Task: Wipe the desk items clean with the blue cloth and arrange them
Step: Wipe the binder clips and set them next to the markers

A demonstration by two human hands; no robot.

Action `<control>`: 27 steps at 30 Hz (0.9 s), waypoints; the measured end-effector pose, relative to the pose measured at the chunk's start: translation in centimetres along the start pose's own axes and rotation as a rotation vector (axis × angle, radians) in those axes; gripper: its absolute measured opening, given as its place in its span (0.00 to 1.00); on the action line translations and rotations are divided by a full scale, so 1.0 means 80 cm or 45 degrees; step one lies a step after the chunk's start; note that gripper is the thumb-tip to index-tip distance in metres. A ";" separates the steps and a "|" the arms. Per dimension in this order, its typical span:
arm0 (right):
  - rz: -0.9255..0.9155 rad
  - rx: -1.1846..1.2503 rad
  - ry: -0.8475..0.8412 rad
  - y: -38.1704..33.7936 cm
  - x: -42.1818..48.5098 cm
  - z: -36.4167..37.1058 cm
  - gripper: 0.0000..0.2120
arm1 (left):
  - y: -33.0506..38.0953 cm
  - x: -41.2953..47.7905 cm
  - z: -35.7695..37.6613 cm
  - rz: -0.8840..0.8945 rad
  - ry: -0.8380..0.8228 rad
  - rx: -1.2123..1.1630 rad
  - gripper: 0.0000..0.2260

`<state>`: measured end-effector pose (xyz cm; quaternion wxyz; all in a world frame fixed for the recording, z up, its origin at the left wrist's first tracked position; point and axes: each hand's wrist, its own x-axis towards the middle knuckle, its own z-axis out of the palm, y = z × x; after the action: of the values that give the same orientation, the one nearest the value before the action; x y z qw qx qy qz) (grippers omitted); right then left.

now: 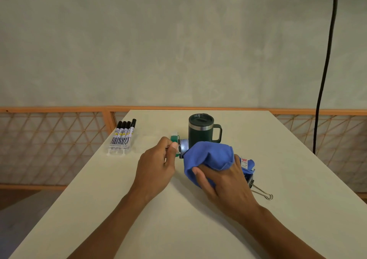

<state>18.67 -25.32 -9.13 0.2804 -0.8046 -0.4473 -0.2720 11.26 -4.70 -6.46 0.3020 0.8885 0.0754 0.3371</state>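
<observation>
My right hand (224,181) grips the bunched blue cloth (208,157) in the middle of the white desk (278,209). The cloth covers one end of a small object with a pale blue-grey rounded part (183,147) and metal bits. My left hand (156,165) pinches that object's other end between thumb and fingers; what the object is I cannot tell. A green and white item (174,137) shows just behind my left fingers. A dark green lidded mug (201,129) stands right behind the cloth. A binder clip (260,191) lies by my right wrist.
A clear pack of several black-capped markers (122,137) lies near the desk's left edge. A red and white label (244,162) sticks out under the cloth's right side. An orange lattice railing (49,149) runs behind the desk, and a black cable (325,70) hangs at the right.
</observation>
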 end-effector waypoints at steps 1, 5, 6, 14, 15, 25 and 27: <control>0.054 0.117 -0.009 -0.002 0.001 -0.003 0.16 | 0.000 -0.001 0.001 -0.027 -0.011 -0.047 0.14; 0.433 0.710 -0.105 0.002 0.002 -0.010 0.14 | 0.004 -0.004 0.003 -0.077 -0.037 -0.197 0.12; 0.535 0.871 -0.112 0.004 0.004 -0.012 0.11 | 0.006 -0.005 0.004 -0.071 -0.048 -0.218 0.11; 0.802 1.129 -0.055 0.005 0.014 -0.019 0.07 | 0.019 -0.017 0.016 0.070 -0.244 -0.341 0.11; 0.808 1.141 -0.074 0.006 0.013 -0.019 0.08 | 0.020 -0.017 0.017 0.071 -0.251 -0.345 0.11; 0.732 1.152 -0.139 0.007 0.013 -0.016 0.06 | 0.011 -0.015 0.019 0.021 -0.219 -0.193 0.10; 0.665 1.041 -0.125 0.008 0.011 -0.013 0.09 | 0.009 -0.014 0.017 -0.083 -0.232 -0.169 0.15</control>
<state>19.39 -25.86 -7.93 0.6108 -0.7259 -0.3131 0.0437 11.26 -6.29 -7.45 0.3764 0.8906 0.0540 0.2493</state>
